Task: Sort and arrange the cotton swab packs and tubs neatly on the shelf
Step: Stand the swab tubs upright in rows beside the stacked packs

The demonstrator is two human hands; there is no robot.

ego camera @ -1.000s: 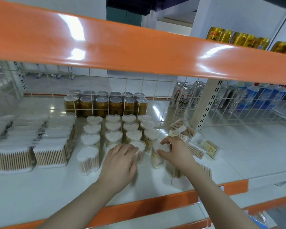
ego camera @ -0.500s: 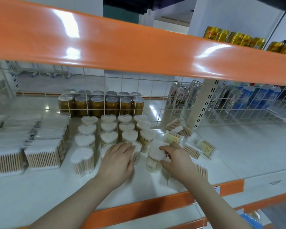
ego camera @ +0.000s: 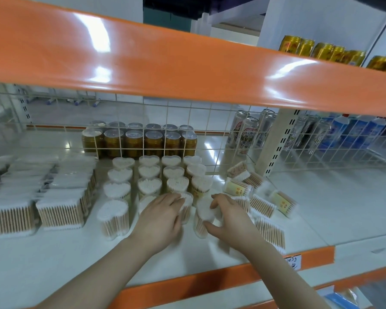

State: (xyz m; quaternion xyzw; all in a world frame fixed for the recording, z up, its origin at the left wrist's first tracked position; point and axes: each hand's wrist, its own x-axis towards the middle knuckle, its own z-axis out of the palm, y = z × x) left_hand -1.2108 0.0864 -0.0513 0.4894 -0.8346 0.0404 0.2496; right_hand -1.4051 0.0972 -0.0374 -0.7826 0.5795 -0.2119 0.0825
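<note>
Heart-shaped clear tubs of cotton swabs (ego camera: 149,171) stand in rows on the white shelf (ego camera: 54,259). My right hand (ego camera: 228,216) grips one upright tub (ego camera: 204,216) at the front right of the rows, thumb at its front and fingers over its far side. My left hand (ego camera: 162,216) lies flat over two front-row tubs (ego camera: 186,207), covering most of them. Flat swab packs (ego camera: 60,211) sit stacked in rows at the left. Loose swab packs (ego camera: 262,206) lie scattered to the right of my right hand.
A wire grid (ego camera: 165,134) backs the shelf, with gold-lidded jars (ego camera: 134,141) and drink cans (ego camera: 246,132) behind it. An orange shelf edge (ego camera: 187,70) hangs overhead. A slotted upright post (ego camera: 276,143) stands at the right, with bare shelf beyond it.
My right hand has set the tub upright and drawn it left toward the front row. My left hand has stayed over the front tubs.
</note>
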